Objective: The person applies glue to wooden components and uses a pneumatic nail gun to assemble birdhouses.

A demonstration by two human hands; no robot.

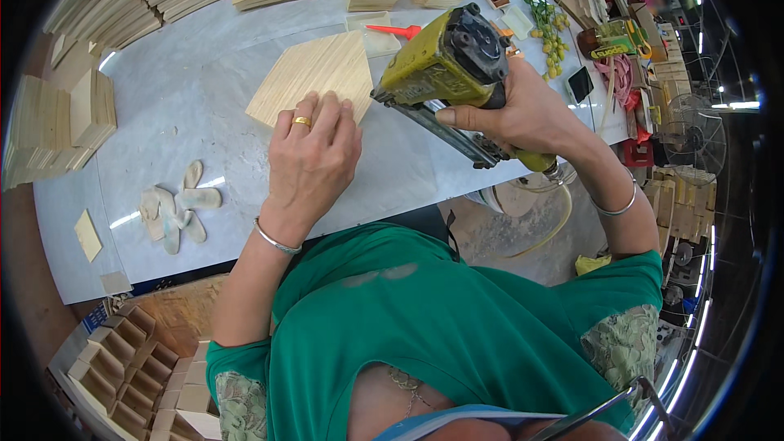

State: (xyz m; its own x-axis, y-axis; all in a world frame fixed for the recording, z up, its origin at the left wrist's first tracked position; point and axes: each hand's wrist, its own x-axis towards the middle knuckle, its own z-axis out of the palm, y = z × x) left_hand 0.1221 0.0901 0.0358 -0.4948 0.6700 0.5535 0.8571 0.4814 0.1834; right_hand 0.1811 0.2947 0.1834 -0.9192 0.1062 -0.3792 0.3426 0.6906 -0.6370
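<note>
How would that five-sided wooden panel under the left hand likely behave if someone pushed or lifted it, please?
The wooden panel looks thin and flat, so it is probably light and fairly stiff. Lying on the smooth white table, it would likely slide easily, which may be why the left hand presses it down. Being flat, it should not roll.

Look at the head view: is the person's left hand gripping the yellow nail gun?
No, the left hand lies flat on the wooden panel; the right hand holds the nail gun.

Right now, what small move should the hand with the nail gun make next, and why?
Probably lower the nail gun so its nose meets the wooden panel. The left hand lies flat on the panel's near edge, and the right hand holds the gun tilted beside the panel's right corner, seemingly just off it.
</note>
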